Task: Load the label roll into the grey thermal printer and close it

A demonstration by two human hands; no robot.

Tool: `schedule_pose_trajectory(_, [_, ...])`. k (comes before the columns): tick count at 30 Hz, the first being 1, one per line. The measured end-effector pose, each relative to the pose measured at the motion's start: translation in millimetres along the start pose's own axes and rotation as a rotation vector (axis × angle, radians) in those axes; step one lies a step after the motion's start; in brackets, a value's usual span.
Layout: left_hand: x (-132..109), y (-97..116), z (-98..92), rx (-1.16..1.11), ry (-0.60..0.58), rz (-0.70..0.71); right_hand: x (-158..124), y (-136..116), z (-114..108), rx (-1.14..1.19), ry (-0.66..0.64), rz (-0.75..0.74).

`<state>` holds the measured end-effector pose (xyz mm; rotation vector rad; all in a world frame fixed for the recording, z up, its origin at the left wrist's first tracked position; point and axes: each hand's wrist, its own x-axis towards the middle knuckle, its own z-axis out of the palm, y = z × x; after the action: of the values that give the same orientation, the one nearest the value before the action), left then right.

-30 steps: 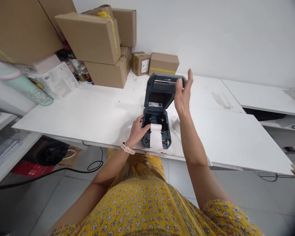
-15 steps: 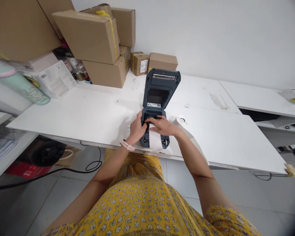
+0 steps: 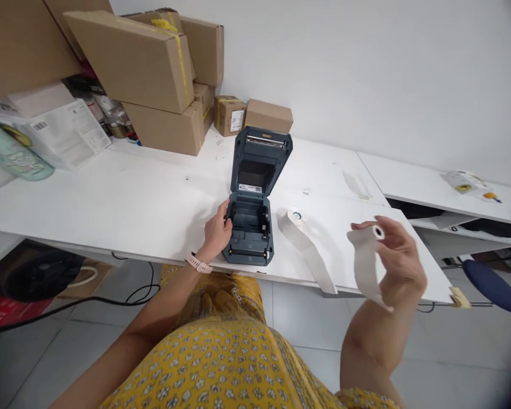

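A dark grey label printer stands on the white table with its lid raised and its inner bay bare of paper. My left hand grips the printer's left side wall, fingers curled at the rim. Out to the right, above the table, my right hand is closed around a small white label roll, whose loose paper end hangs down. Between the printer and that hand lies a second white label roll on the table, its unrolled strip trailing over the front edge.
Cardboard boxes are stacked at the back left, with a white carton and a mint-green bottle beside them. Two smaller boxes stand behind the printer. A white box sits on the far right table. Black cables hang below.
My right hand has lifted the label roll out of the printer and carried it right. My left hand stays at the printer's left side. The view has shifted rightward.
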<state>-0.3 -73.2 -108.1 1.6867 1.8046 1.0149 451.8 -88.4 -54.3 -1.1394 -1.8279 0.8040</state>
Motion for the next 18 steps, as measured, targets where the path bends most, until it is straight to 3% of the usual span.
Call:
schedule_pose_trajectory(3, [0.0,0.4,-0.2,-0.015,0.005,0.006,9.0,36.4,18.0,0.129,0.116,0.182])
schedule_pose_trajectory(6, [0.1,-0.1,-0.2,-0.031,0.01,0.0,15.3,67.3,51.1,0.139,0.068,0.304])
schedule_pose_trajectory(9, [0.5,-1.3,0.3,-0.039,0.012,0.001,12.9,78.4,69.7,0.129,0.004,0.398])
schedule_pose_trajectory(11, [0.8,-1.9,0.5,-0.043,0.013,0.0,11.7,70.6,68.7,0.111,0.008,0.403])
schedule_pose_trajectory(15, [0.5,-1.2,-0.1,-0.041,0.014,-0.01,26.7,30.8,55.5,0.057,0.058,0.312])
schedule_pose_trajectory(18, [-0.3,0.2,-1.0,-0.038,0.011,-0.01,57.2,8.3,59.5,-0.09,-0.072,0.29])
